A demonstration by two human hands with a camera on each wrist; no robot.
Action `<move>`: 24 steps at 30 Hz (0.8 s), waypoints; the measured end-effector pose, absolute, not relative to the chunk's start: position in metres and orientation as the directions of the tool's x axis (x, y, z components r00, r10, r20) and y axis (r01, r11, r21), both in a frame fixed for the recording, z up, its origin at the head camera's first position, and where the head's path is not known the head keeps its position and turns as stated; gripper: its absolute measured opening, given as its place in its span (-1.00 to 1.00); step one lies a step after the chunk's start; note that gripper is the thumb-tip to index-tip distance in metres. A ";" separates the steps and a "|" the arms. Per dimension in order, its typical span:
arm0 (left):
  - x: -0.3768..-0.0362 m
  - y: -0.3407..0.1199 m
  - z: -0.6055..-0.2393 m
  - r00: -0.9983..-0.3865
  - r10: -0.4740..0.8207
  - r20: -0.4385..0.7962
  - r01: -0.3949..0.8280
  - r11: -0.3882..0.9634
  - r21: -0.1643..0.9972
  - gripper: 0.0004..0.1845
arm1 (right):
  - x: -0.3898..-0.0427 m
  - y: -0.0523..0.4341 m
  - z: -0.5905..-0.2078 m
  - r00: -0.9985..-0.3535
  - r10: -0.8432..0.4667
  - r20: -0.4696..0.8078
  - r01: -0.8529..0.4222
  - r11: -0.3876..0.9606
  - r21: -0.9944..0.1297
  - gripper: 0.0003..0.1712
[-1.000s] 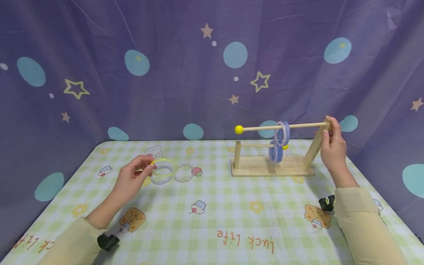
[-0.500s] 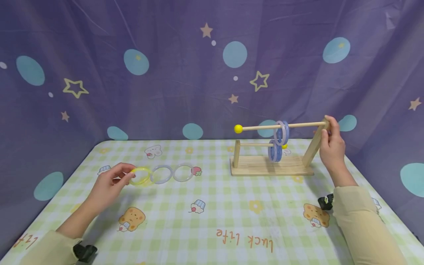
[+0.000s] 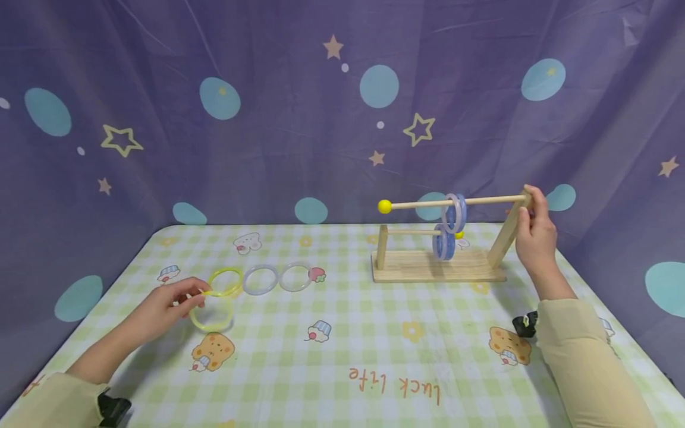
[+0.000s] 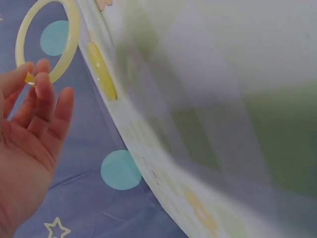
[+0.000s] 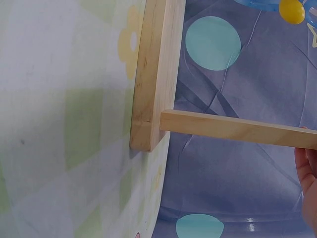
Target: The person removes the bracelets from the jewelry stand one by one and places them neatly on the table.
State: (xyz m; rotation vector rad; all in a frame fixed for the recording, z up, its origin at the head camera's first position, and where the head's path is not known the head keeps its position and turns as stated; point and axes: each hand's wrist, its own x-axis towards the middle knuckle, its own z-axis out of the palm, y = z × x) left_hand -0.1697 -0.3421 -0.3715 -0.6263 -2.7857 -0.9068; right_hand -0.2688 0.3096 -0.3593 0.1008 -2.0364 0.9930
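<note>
At the left, the left hand (image 3: 168, 303) pinched a pale yellow ring (image 4: 74, 29) between its fingers (image 4: 45, 94), near a yellow ring (image 4: 102, 72) and two translucent rings (image 3: 260, 293) lying in a row on the bench (image 3: 374, 333). At the right, the right hand (image 3: 537, 238) gripped the wooden stand's upright (image 3: 503, 241). Blue and lilac rings (image 3: 463, 214) already hung on the stand; these four were not yet on.

Green-and-white checked tablecloth (image 3: 369, 333), printed with thin orange lettering (image 3: 405, 386) reading "luck life", upside down in the head view, plus a partial orange letter fragment (image 3: 33, 385) at far left, too incomplete to read.
</note>
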 end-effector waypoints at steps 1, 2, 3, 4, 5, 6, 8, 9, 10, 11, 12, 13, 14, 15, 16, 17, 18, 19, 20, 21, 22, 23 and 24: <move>-0.171 -0.343 -0.373 -0.905 0.352 0.239 0.425 0.729 0.536 -0.89 | -0.269 0.310 -0.359 -0.642 0.274 0.717 -0.397 0.681 -0.615 -0.56; -0.172 -0.344 -0.374 -0.908 0.360 0.216 0.418 0.728 0.544 -0.89 | -0.269 0.310 -0.359 -0.644 0.277 0.713 -0.392 0.681 -0.619 -0.56; -0.172 -0.345 -0.375 -0.909 0.365 0.199 0.412 0.730 0.545 -0.89 | -0.268 0.309 -0.359 -0.647 0.280 0.709 -0.388 0.680 -0.622 -0.56; -0.173 -0.345 -0.376 -0.911 0.368 0.187 0.408 0.734 0.544 -0.89 | -0.268 0.309 -0.359 -0.648 0.283 0.707 -0.385 0.679 -0.625 -0.56; -0.174 -0.346 -0.376 -0.912 0.368 0.180 0.405 0.741 0.535 -0.89 | -0.269 0.309 -0.359 -0.650 0.284 0.705 -0.382 0.680 -0.626 -0.56; -0.175 -0.347 -0.378 -0.912 0.368 0.179 0.405 0.750 0.524 -0.90 | -0.269 0.309 -0.359 -0.651 0.284 0.704 -0.381 0.681 -0.626 -0.56; -0.177 -0.349 -0.380 -0.912 0.364 0.187 0.408 0.769 0.493 -0.90 | -0.269 0.309 -0.358 -0.652 0.283 0.704 -0.381 0.680 -0.626 -0.56; -0.177 -0.350 -0.381 -0.913 0.360 0.190 0.407 0.777 0.481 -0.90 | -0.269 0.309 -0.358 -0.651 0.282 0.705 -0.383 0.680 -0.625 -0.56; -0.178 -0.351 -0.382 -0.914 0.357 0.192 0.405 0.784 0.471 -0.89 | -0.269 0.309 -0.358 -0.651 0.280 0.705 -0.384 0.681 -0.624 -0.56; -0.178 -0.352 -0.383 -0.915 0.355 0.191 0.403 0.789 0.463 -0.89 | -0.269 0.309 -0.358 -0.651 0.279 0.706 -0.385 0.681 -0.623 -0.56; -0.179 -0.353 -0.384 -0.916 0.353 0.189 0.401 0.792 0.460 -0.89 | -0.269 0.309 -0.358 -0.650 0.278 0.707 -0.385 0.681 -0.622 -0.56; -0.179 -0.354 -0.386 -0.920 0.351 0.176 0.392 0.795 0.464 -0.90 | -0.269 0.309 -0.358 -0.649 0.278 0.708 -0.385 0.682 -0.622 -0.56; -0.180 -0.355 -0.387 -0.922 0.351 0.163 0.385 0.794 0.470 -0.91 | -0.269 0.309 -0.358 -0.648 0.279 0.709 -0.385 0.682 -0.621 -0.56; -0.181 -0.355 -0.388 -0.923 0.353 0.152 0.381 0.793 0.475 -0.91 | -0.269 0.309 -0.358 -0.648 0.280 0.708 -0.384 0.683 -0.621 -0.56; -0.182 -0.356 -0.389 -0.924 0.356 0.141 0.379 0.795 0.474 -0.91 | -0.269 0.309 -0.358 -0.648 0.283 0.707 -0.381 0.684 -0.622 -0.56; -0.183 -0.356 -0.390 -0.924 0.358 0.132 0.376 0.797 0.473 -0.92 | -0.269 0.309 -0.358 -0.649 0.284 0.706 -0.379 0.684 -0.624 -0.56; -0.183 -0.356 -0.392 -0.925 0.360 0.123 0.373 0.798 0.473 -0.92 | -0.269 0.309 -0.358 -0.652 0.285 0.703 -0.378 0.682 -0.626 -0.56; -0.184 -0.357 -0.393 -0.925 0.362 0.116 0.372 0.800 0.470 -0.91 | -0.269 0.309 -0.358 -0.654 0.287 0.700 -0.375 0.680 -0.629 -0.56; -0.185 -0.357 -0.394 -0.925 0.363 0.114 0.373 0.803 0.465 -0.91 | -0.269 0.309 -0.358 -0.657 0.287 0.697 -0.374 0.679 -0.632 -0.56; -0.185 -0.357 -0.395 -0.925 0.363 0.111 0.372 0.806 0.460 -0.90 | -0.269 0.309 -0.358 -0.661 0.286 0.694 -0.372 0.678 -0.634 -0.56; -0.186 -0.357 -0.396 -0.925 0.363 0.112 0.373 0.809 0.455 -0.90 | -0.268 0.309 -0.358 -0.663 0.285 0.692 -0.371 0.677 -0.635 -0.56; -0.187 -0.358 -0.397 -0.925 0.363 0.115 0.374 0.810 0.452 -0.90 | -0.268 0.309 -0.357 -0.665 0.283 0.691 -0.372 0.677 -0.635 -0.56; -0.188 -0.358 -0.398 -0.924 0.363 0.117 0.375 0.810 0.451 -0.90 | -0.268 0.309 -0.357 -0.666 0.282 0.691 -0.372 0.677 -0.635 -0.56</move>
